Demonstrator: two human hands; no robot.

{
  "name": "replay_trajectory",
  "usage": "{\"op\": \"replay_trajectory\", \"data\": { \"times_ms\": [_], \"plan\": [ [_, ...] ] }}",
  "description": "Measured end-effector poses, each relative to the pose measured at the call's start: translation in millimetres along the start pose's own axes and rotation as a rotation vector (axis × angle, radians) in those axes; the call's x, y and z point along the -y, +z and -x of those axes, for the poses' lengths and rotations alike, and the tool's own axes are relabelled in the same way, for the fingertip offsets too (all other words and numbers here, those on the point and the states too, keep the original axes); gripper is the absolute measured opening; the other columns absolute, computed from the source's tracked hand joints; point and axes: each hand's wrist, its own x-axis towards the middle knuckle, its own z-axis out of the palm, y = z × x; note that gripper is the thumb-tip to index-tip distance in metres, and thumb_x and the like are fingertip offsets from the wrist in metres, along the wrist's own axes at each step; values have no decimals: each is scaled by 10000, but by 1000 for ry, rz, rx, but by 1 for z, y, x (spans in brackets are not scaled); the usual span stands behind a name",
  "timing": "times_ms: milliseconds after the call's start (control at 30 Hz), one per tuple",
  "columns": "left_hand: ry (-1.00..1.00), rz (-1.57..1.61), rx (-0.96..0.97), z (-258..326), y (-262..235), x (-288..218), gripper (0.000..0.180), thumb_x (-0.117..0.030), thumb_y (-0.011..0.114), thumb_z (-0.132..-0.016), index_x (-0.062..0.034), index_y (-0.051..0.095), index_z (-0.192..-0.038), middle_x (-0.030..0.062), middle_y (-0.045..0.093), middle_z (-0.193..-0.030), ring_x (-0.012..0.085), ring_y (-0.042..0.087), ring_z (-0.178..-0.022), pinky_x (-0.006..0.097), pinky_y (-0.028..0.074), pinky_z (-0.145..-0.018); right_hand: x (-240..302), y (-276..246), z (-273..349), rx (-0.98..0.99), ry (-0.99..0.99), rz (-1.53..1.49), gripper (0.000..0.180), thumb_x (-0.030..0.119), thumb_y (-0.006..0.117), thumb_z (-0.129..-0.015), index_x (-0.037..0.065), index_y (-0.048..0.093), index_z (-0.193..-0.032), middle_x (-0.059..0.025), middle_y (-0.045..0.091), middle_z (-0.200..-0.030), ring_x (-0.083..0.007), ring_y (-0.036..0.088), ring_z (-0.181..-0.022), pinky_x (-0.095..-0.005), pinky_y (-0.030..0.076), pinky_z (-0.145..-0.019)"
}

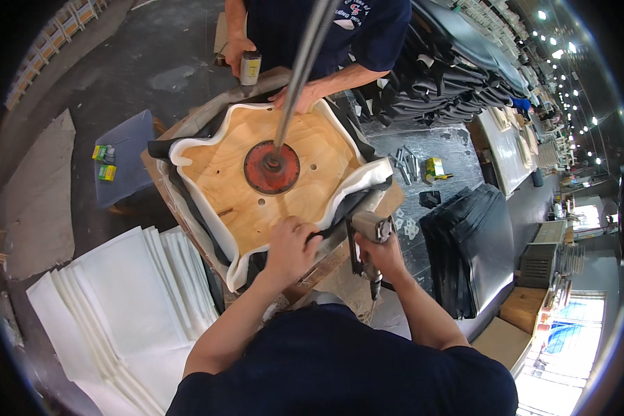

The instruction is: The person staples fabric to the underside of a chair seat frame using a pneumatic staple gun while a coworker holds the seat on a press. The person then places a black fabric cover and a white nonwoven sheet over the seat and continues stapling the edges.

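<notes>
I see the right hand (387,255) wrapped around the grip of a grey staple gun (369,225), fingers closed on the handle, beside the near right corner of the workpiece. The left hand (291,249), fingers loosely bent and half open with the thumb apart, is at the near edge of a wooden panel (222,170); I cannot tell whether its fingertips press on the wood or the white padding (357,182) around the rim.

The panel lies at the centre of the bench (394,200), a black cover (161,148) showing outside the padding. A red disc (255,166) sits mid-panel under a metal pole (305,66).

Stacked white sheets (111,277) lie to the left, black sheets (470,243) to the right. Across the panel, a co-worker's one hand (238,51) grips a second tool (250,68); the other (309,97) rests, fingers spread, at the far edge.
</notes>
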Motion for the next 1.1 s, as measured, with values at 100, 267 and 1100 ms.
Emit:
{"op": "replay_trajectory", "data": {
  "times_ms": [100, 267, 1100],
  "plan": [
    [74, -93, -20, -25, 43, -19, 324, -227, 887, -838, -74, 757, -1092, 140, 646, -1164, 379, 593, -1163, 524, 457, -1021, -6, -17, -27, 47, -63, -54, 529, 164, 867, -999, 62, 681, -1484, 11, 733, -892, -73, 640, -606, -273, 521, -527],
    [-34, -270, -8, -42, 83, -21, 335, -241, 898, -831, -49, 753, -1064, 153, 612, -1234, 384, 551, -1235, 537, 430, -1073, -5, -31, -45, 141, -53, -34, 524, 179, 874, -995, 53, 683, -1467, 8, 732, -901, -76, 644, -601, -266, 513, -510],
    [-184, -146, 7, -65, 102, -2, 168, -154, 784, -902, -43, 818, -1024, 114, 573, -1447, 424, 381, -1575, 665, 199, -1347, 60, -44, -93, 312, 89, 507, 395, 298, 904, -951, -24, 737, -1106, -49, 718, -754, -115, 653, -570, -322, 529, -521]
  ]
}}
